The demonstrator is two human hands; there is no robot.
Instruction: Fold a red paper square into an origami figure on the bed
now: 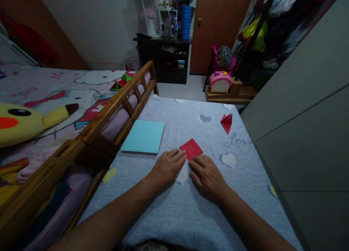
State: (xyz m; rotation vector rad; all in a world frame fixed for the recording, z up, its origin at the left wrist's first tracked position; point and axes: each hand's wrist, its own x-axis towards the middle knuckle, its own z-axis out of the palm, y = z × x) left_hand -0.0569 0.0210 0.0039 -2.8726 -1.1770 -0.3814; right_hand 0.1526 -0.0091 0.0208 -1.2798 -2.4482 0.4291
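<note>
A small red paper (192,148), folded into a diamond shape, lies flat on the pale blue bedspread (174,112). My left hand (169,166) rests palm down, fingers stretched out, with its fingertips at the paper's left corner and lower-left edge. On the other side, my right hand (209,176) touches the lower-right edge with slightly bent fingers, its thumb apart from them. Neither hand visibly grips anything. To the left sits a light-blue stack of square paper (144,136). A folded red paper piece (227,123) with pointed tips lies farther off on the right.
A wooden bed rail (120,102) runs along the left, with another bed and a yellow plush toy (24,122) beyond. Pale cabinet doors (305,134) border the right. A dark shelf unit (163,58), a pink toy case (220,82) and a wooden door (218,22) stand at the back.
</note>
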